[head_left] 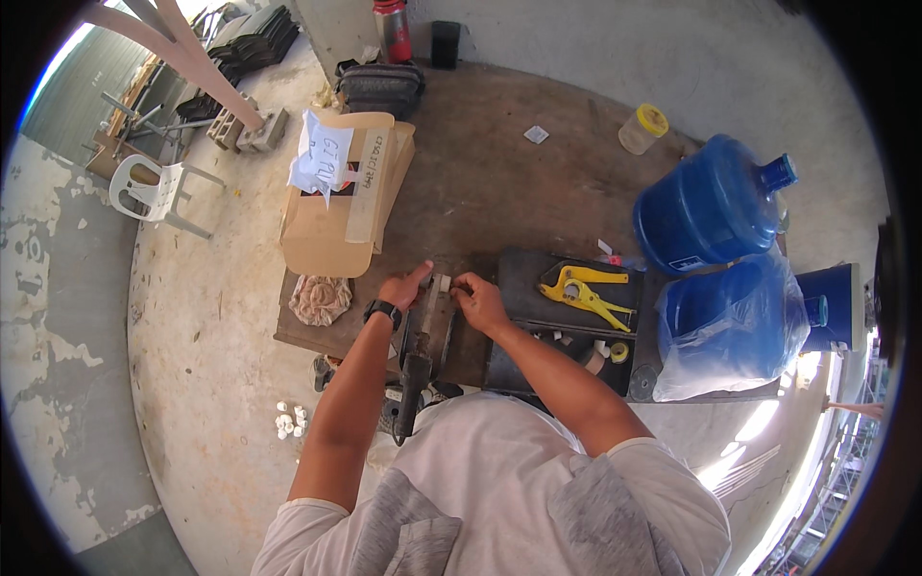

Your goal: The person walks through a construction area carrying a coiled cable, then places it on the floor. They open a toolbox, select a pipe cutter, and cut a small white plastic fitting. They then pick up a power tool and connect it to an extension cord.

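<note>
A dark metal tool (424, 331) with a long black handle-like part (413, 384) lies at the table's near edge, pointing toward my body; its exact kind is unclear. My left hand (407, 286), with a black watch on the wrist, is closed against its far left side, the thumb pointing forward. What that hand holds is hidden. A small white piece (443, 283), perhaps plastic, sits at the tool's far end between my hands. My right hand (480, 302) pinches at its right side with bent fingers. Right of this hand, a yellow pipe cutter (586, 293) lies on a black case (523, 288).
Two blue water jugs (701, 211) stand on the right, the nearer one wrapped in plastic. A cardboard box (327, 240) and crumpled cloth (320, 300) are left. Small white pieces (288, 420) lie on the floor. A yellow-lidded jar (643, 130) stands at the back.
</note>
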Tool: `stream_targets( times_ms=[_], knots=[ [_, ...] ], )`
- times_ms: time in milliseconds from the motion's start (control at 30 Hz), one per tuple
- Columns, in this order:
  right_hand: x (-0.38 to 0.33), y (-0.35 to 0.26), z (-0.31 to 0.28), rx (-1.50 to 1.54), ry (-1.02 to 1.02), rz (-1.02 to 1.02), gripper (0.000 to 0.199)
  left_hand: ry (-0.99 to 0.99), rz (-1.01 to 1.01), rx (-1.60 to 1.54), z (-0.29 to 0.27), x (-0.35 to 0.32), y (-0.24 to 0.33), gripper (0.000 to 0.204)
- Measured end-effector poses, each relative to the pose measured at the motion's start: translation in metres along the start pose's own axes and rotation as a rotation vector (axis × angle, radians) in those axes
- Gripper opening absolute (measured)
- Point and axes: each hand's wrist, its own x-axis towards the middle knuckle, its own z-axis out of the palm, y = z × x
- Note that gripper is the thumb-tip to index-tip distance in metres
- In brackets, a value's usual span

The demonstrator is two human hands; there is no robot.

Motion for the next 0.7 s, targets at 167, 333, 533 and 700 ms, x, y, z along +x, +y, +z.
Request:
stream_targets(
  times_ms=[167,333,533,700],
  knots=[
    [0.001,0.011,0.003,0.020,-0.002,0.020,0.018,-0.041,0.097,-0.214,0.002,-0.001,-0.015,0.057],
    [0.004,0.018,0.006,0.089,-0.030,0.052,0.013,-0.213,0.231,-0.475,0.001,0.003,-0.031,0.041],
    [0.005,0.014,0.003,0.148,-0.090,0.152,0.013,-0.285,0.327,-0.467,-0.003,0.016,-0.038,0.038],
    [0.004,0.008,0.003,0.167,-0.086,0.193,0.013,-0.224,0.207,-0.782,0.008,0.017,-0.037,0.037]
  ],
)
